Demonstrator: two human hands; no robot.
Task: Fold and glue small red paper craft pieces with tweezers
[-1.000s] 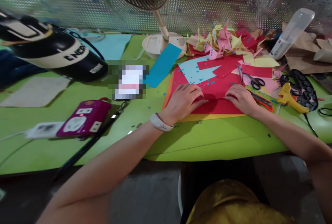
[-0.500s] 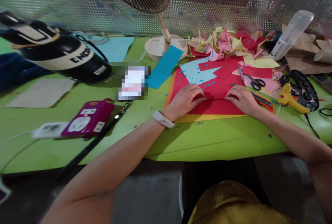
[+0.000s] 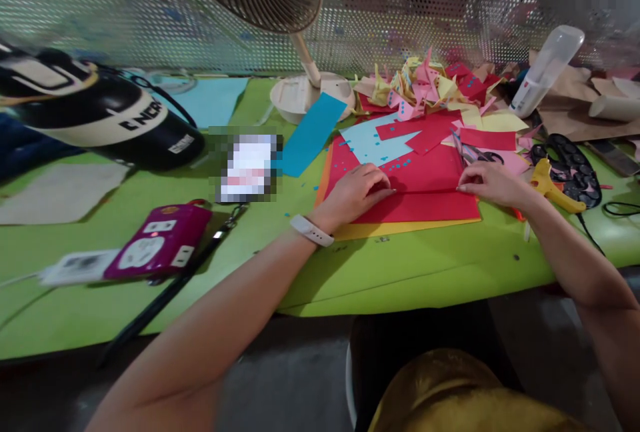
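A sheet of red paper (image 3: pixel 420 209) lies on a yellow sheet (image 3: pixel 373 229) in front of me, with a crease or folded edge running across it. My left hand (image 3: pixel 356 192) is closed, thumb and fingers pinched at the left part of that edge. At its right end my right hand (image 3: pixel 493 182) pinches the same edge. Just beyond my hands rest a light blue paper piece (image 3: pixel 367 143), red strips (image 3: pixel 435 132) and tiny blue bits. Behind my right hand the scissors (image 3: pixel 487 155) are partly hidden.
A yellow glue gun (image 3: pixel 555 189) with a cord lies at right. Folded paper scraps (image 3: pixel 425 82) pile up behind, beside a clear bottle (image 3: pixel 547 72). A fan (image 3: pixel 300 95), a blue strip (image 3: pixel 315 135), a phone (image 3: pixel 249 165), a purple power socket (image 3: pixel 160 239) and a black flask (image 3: pixel 115 119) stand or lie leftward.
My right hand has slid rightward along the red paper's edge to its right end, now covering part of the scissors. My left hand stays at the edge. The view has shifted slightly.
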